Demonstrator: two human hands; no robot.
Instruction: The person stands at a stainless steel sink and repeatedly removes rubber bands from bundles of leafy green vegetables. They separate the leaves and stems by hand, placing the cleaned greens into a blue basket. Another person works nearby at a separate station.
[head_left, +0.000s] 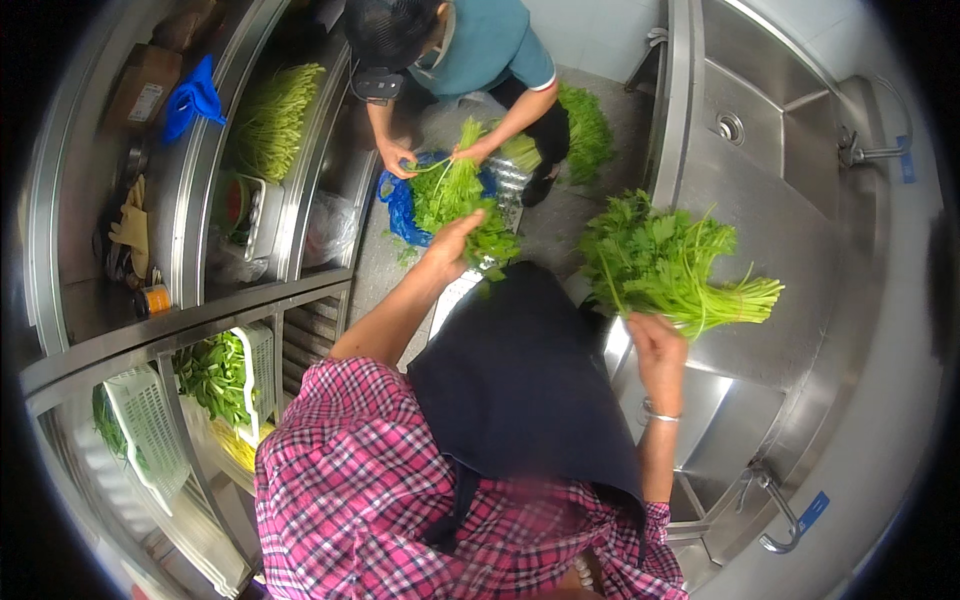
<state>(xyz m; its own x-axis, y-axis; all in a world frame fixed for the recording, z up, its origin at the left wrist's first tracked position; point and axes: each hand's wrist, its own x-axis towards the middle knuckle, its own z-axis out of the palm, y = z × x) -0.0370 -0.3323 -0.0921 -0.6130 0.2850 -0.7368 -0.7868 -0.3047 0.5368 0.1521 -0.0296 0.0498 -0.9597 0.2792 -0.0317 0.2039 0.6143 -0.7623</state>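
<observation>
My left hand (450, 244) reaches forward, closed on a few leafy celery sprigs (491, 238) that hang above the floor. At the sink's edge, my right hand (658, 341) pinches a thin green stalk beside a large bunch of leafy celery (667, 262). That bunch lies on the steel sink counter (795, 345), its cut stalk ends pointing right. Across from me, a co-worker in a teal shirt holds another bunch of celery (461, 180) over a blue plastic bag (401, 214).
Steel shelves (187, 247) on the left hold yellowish-green stalks (281, 120), a blue cloth (195, 97) and bags. Below stand white plastic baskets (154, 427) of greens. A leafy green pile (585, 135) lies on the floor beyond. Sink basins with taps (877, 152) line the right side.
</observation>
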